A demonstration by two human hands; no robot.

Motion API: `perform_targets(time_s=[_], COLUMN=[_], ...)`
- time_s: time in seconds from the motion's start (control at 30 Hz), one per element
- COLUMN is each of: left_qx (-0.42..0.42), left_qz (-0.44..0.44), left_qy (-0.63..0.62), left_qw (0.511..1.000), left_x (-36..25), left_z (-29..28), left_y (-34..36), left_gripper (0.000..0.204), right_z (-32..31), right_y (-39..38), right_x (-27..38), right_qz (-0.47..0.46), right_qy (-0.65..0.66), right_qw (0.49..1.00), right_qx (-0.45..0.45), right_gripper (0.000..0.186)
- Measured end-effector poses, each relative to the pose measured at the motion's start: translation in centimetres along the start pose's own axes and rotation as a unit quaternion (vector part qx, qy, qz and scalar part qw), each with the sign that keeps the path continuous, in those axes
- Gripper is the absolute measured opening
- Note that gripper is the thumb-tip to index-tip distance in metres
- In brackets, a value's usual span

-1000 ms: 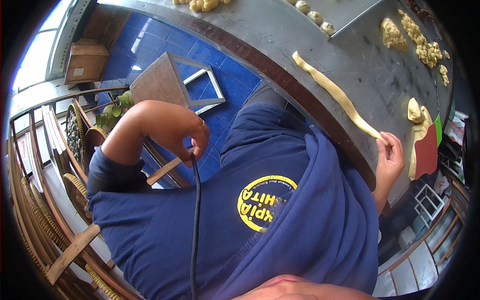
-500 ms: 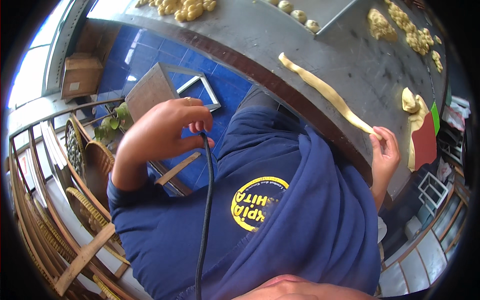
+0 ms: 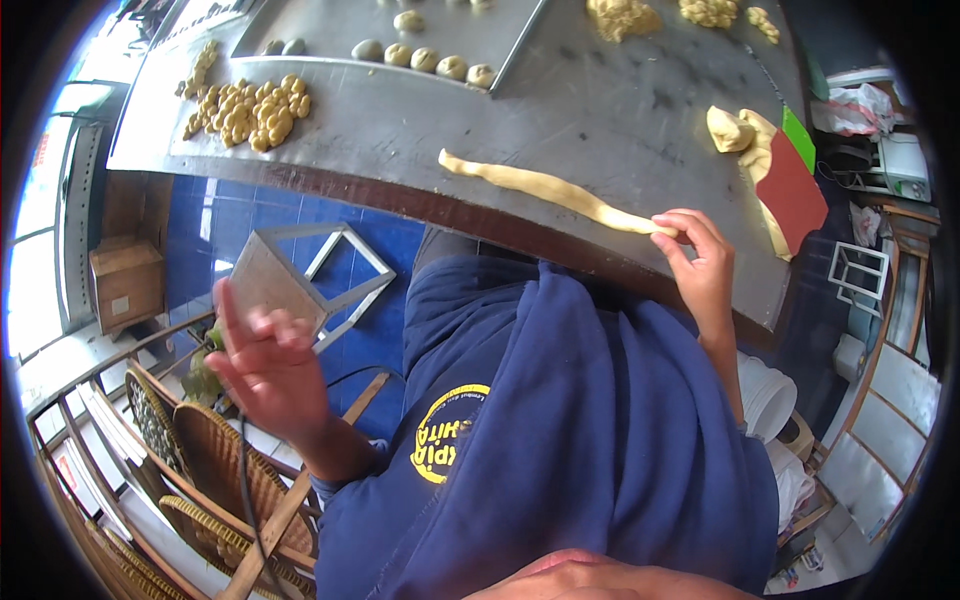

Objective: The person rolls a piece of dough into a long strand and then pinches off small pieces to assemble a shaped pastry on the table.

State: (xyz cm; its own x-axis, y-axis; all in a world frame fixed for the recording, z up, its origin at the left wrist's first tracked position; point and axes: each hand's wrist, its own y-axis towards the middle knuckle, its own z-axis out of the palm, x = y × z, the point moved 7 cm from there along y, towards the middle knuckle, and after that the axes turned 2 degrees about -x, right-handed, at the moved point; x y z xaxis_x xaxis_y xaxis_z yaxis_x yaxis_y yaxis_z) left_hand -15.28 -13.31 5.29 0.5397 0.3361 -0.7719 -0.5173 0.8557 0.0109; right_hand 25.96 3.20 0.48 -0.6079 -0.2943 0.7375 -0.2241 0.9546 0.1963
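Note:
A long, thin rope of pale yellow dough (image 3: 545, 187) lies along the near edge of the metal-topped table (image 3: 370, 150). My right hand (image 3: 700, 265) pinches its right end between thumb and fingers. Off the table on the left, my left hand (image 3: 268, 365) is raised over the floor with its fingers apart, slightly blurred and holding nothing. A black cable (image 3: 246, 490) hangs below it, clear of the fingers. To the right of the rope sits a larger lump of dough (image 3: 728, 130), partly covered by a dark red flat sheet (image 3: 792, 195) beside a bright green piece (image 3: 797, 138).
A metal tray (image 3: 310, 62) with round dough balls (image 3: 424, 59) stands toward the back. Small dough pieces (image 3: 250, 112) are heaped on the left, and more dough (image 3: 622, 18) lies at the far side. Woven trays (image 3: 225, 450) fill a wooden rack at lower left.
My left hand has let go of the black cable, dropped lower and spread its fingers. My right hand still pinches the dough rope. The whole view has turned toward the left.

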Motion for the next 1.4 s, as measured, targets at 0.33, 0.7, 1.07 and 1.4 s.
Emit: perform_targets(time_s=[0.33,0.7,1.07,1.4], left_qx=[0.258,0.76,0.706,0.558], left_qz=[0.241,0.289,0.171,-0.147], left_qy=[-0.181,0.254,-0.117,0.092], left_qw=[0.918,0.524,0.678,0.811], left_x=[-10.2,-14.7,-10.4,18.0], left_z=[4.4,11.9,12.2,22.6], left_y=[1.4,-7.5,0.3,5.8], left_gripper=[0.037,0.022,0.032,0.058], right_z=[0.0,-0.3,0.2,-0.4], right_y=[-1.0,-1.2,-1.3,-0.2], right_x=[0.3,-0.1,-0.2,-1.5], right_qz=[0.012,-0.026,-0.001,0.022], right_qy=[0.026,0.005,0.035,0.041], right_qw=[1.0,1.0,0.999,0.998], right_qx=[0.006,0.01,0.017,-0.043], right_gripper=[0.018,0.018,0.019,0.02])
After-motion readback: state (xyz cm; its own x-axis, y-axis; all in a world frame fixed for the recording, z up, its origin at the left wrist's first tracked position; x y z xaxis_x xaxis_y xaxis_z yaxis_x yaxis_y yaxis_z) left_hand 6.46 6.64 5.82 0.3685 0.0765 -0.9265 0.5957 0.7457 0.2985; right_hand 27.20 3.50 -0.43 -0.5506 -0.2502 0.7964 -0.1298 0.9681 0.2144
